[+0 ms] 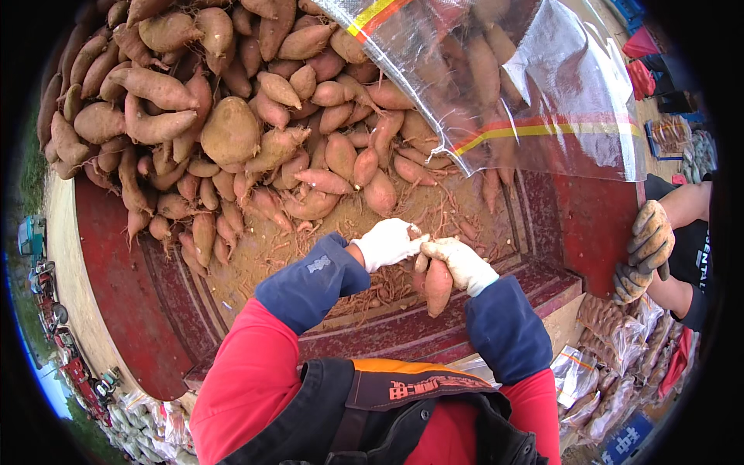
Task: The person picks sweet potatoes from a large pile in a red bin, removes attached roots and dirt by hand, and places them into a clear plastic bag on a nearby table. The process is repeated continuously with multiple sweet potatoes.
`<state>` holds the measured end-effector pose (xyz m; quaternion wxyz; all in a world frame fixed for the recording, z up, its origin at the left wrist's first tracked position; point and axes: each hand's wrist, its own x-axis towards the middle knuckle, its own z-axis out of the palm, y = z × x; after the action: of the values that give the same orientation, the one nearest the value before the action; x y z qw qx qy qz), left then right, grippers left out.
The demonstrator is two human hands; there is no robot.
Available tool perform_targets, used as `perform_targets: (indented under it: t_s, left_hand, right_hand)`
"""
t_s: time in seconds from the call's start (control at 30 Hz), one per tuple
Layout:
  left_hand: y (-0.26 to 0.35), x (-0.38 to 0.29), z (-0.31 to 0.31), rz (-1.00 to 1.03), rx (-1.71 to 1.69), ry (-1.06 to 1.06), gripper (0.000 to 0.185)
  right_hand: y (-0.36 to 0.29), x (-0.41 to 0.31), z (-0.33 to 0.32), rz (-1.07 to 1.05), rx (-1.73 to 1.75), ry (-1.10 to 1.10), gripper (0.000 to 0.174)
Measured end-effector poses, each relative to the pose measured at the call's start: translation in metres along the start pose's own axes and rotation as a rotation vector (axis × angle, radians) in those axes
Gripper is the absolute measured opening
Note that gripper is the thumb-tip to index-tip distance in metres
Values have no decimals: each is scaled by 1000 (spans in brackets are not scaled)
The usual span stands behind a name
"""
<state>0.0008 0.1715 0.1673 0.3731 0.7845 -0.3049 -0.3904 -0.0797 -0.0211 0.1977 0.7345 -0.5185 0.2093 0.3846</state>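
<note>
My right hand (462,264), in a soiled white knit glove, grips a reddish sweet potato (439,289) that hangs tip down beneath the fingers. Close against its fingertips is my left hand (386,243), in a cleaner white glove, with its fingers bent. Whether the left fingers pinch a small piece or root there is too small to tell. Another reddish sweet potato (419,280) shows partly behind the held one. Both hands are above the near end of a truck bed (256,273) strewn with thin root trimmings (360,302).
A large heap of sweet potatoes (232,128) fills the far bed. Clear plastic sheeting (558,122) with coloured stripes covers its right part. Red side panels (125,273) flank the bed. At right, another person's gloved hands (650,235) rest by a panel. Filled bags (610,349) lie below.
</note>
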Motion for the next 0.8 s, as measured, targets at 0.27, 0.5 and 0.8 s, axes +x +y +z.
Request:
perform_targets:
  t_s: [0.27,0.5,0.8]
  left_hand:
    - [-62,51,-53,-100,759,849,71]
    - [-59,58,-59,-59,-538,426,69]
    - [21,33,11,179,-346,628,36]
  right_hand:
    - [-4,2,-1,-53,466,156,36]
    - [-4,5,-17,-44,587,329,37]
    - [0,8,4,-98,772,47,46]
